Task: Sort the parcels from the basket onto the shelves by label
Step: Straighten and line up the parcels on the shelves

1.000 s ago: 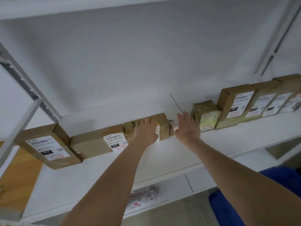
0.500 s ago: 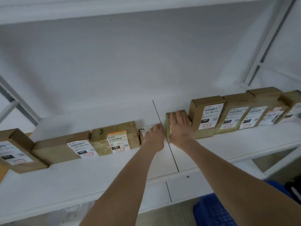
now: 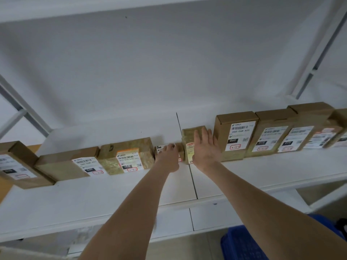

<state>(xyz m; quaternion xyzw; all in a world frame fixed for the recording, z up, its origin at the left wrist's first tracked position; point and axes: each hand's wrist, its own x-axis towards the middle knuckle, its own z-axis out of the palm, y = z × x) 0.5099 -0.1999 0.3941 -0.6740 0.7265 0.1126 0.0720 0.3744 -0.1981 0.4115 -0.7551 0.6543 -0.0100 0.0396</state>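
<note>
A row of brown labelled parcels stands on the white shelf (image 3: 262,171). My left hand (image 3: 169,158) rests on a small low parcel (image 3: 161,149) in the middle of the row, fingers curled over its front. My right hand (image 3: 205,147) lies flat with straight fingers against a taped parcel (image 3: 189,139) just to the right. That parcel stands next to a taller box marked 060 (image 3: 234,136). Left of my left hand stands a taped parcel with an orange-edged label (image 3: 127,154).
More boxes continue to the right (image 3: 272,134) and to the left (image 3: 62,166) along the back of the shelf. A blue basket (image 3: 244,243) sits on the floor at lower right. A lower shelf edge (image 3: 206,218) runs beneath. The shelf's front strip is bare.
The view has shifted right along the shelf. My hands moved from the orange-labelled parcel to the small parcel and the taped one, which now stands close to the 060 box.
</note>
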